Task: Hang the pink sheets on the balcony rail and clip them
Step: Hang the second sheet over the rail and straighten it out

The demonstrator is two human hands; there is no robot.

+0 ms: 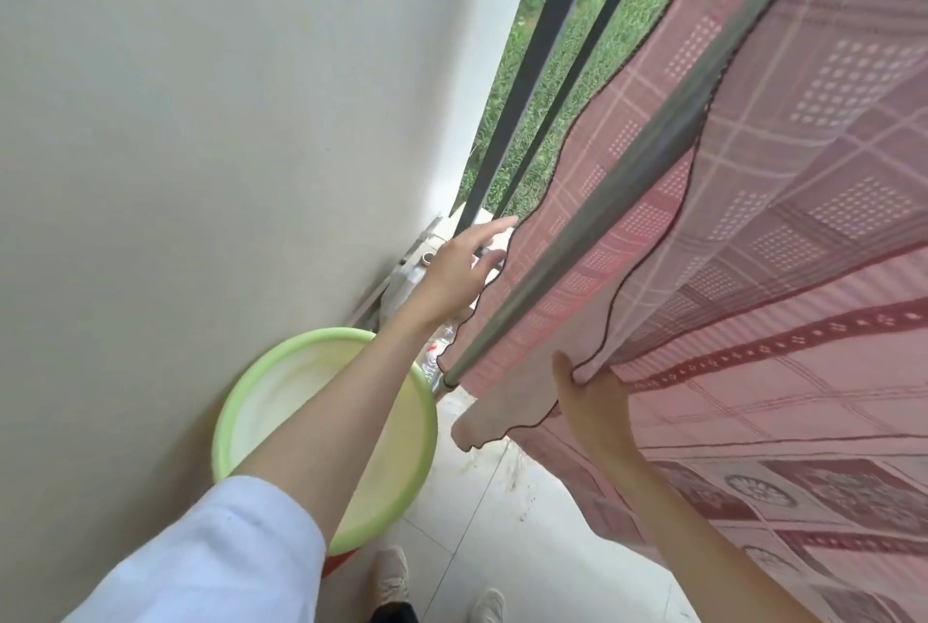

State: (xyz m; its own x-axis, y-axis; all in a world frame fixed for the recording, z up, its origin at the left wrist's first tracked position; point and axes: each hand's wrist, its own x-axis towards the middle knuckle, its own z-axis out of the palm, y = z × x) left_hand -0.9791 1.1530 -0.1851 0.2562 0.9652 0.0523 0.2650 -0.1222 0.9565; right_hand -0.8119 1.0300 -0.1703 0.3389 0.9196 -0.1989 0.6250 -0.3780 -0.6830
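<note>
At the far left stands a plain wall point(176, 145), and at its foot, toward seven o'clock, a green basin point(236, 416) sits on the tiled floor point(527, 522); our left forearm crosses over it.

Our left hand point(459, 271) reaches out near the centre, fingers straight and spread, holding nothing. Its fingertips lie just beside the scalloped dark-trimmed edge of the pink sheet point(753, 170), which sits at about three o'clock from the hand. Whether a fingertip touches the cloth we cannot tell.

The relation that matters is this: the grey pole point(627, 170) carrying the sheet runs on a long diagonal from seven o'clock, where its end shows near the basin, up to one o'clock at the top of the view. The sheet's free edge follows that same line, so the left hand, nearer the outer edge, would need to travel along that axis to spread the cloth. Beyond, at twelve o'clock, the dark balcony rail point(557, 50) stands before grass.

Our right hand point(585, 396) is lower, at five o'clock from the left, thumb up and pinching a fold of the sheet's near edge just past the pole's end.

The sheet is draped over the pole and fills the right side: pink, checked with pale lines, dotted squares and darker red bands. We see no clips, so we judge clipping not yet done.
</note>
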